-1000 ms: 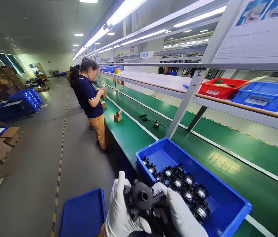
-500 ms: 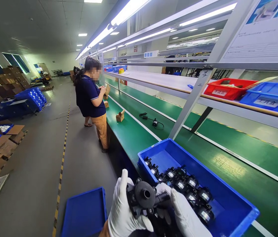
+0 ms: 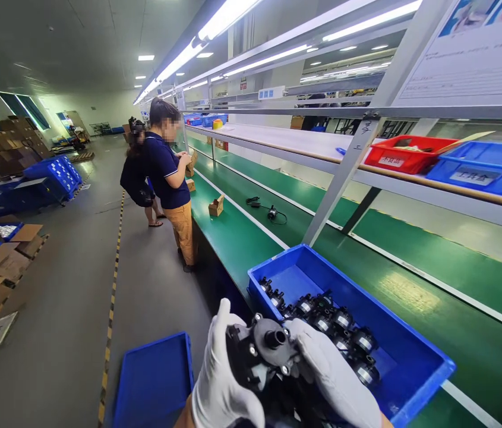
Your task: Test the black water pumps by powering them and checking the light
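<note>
Both my hands wear white gloves and hold a black water pump [image 3: 272,342] in front of me. My left hand [image 3: 217,374] is wrapped round its left side, thumb raised. My right hand [image 3: 328,365] closes on its right side, with the fingertips partly hidden behind the pump body. A round cover with a short central spout and screws round its rim faces up. Just beyond my right hand, a blue bin [image 3: 393,303] contains several similar black pumps [image 3: 322,324] with white labels. Dark shapes below the held pump are too unclear to name.
The bin stands on a long green workbench [image 3: 251,229], where a corded device [image 3: 272,213] and a small cardboard box [image 3: 216,205] lie. A slanted metal post [image 3: 337,184] rises behind the bin. Below left is a blue tray [image 3: 155,380]. A co-worker [image 3: 170,160] stands along the bench.
The pump has turned in my hands, its spout now tilting towards the right. My right hand has shifted its grip. Another person behind the co-worker has come further into view, bending.
</note>
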`<state>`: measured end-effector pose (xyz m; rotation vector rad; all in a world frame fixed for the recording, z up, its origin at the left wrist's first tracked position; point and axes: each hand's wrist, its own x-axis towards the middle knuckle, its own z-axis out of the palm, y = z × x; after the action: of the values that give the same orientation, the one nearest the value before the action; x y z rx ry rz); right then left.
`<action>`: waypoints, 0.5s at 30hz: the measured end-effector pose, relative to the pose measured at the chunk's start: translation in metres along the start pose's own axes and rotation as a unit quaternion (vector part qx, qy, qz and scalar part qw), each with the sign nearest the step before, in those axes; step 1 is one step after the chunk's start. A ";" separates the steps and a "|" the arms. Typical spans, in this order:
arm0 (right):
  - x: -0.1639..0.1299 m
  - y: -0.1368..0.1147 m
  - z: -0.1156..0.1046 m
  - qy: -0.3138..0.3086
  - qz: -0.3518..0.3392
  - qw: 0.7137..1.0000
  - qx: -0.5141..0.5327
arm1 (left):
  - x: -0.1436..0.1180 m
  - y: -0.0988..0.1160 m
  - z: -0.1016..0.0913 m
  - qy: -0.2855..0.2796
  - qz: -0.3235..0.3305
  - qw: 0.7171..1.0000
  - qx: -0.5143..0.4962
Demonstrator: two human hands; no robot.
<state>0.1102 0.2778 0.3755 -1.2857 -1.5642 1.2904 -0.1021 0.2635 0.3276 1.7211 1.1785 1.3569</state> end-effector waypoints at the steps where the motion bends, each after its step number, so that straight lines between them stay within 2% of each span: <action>1: 0.000 0.007 -0.001 -0.002 -0.007 0.999 0.042 | 0.001 0.001 -0.005 0.006 -0.006 0.999 -0.033; 3: 0.002 0.022 0.000 0.011 0.016 0.990 0.137 | 0.003 0.005 -0.015 0.028 -0.034 0.996 -0.075; 5: 0.006 0.030 0.003 0.031 0.069 0.976 0.205 | 0.005 0.011 -0.024 0.042 -0.070 0.993 -0.086; 7: 0.011 0.028 0.010 0.034 0.127 0.964 0.233 | 0.005 0.018 -0.029 0.022 -0.094 0.992 -0.077; 9: 0.018 0.017 0.019 0.032 0.159 0.957 0.240 | 0.004 0.025 -0.030 -0.023 -0.106 0.992 -0.069; 12: 0.024 -0.010 0.031 0.021 0.164 0.968 0.189 | 0.003 0.030 -0.026 -0.093 -0.119 0.987 -0.061; 15: 0.021 -0.036 0.039 0.013 0.099 0.992 0.071 | 0.007 0.023 -0.018 -0.083 -0.175 0.972 -0.131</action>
<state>0.0599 0.2888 0.3996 -1.3876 -1.3267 1.4725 -0.1132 0.2603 0.3558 1.3372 1.0912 1.0789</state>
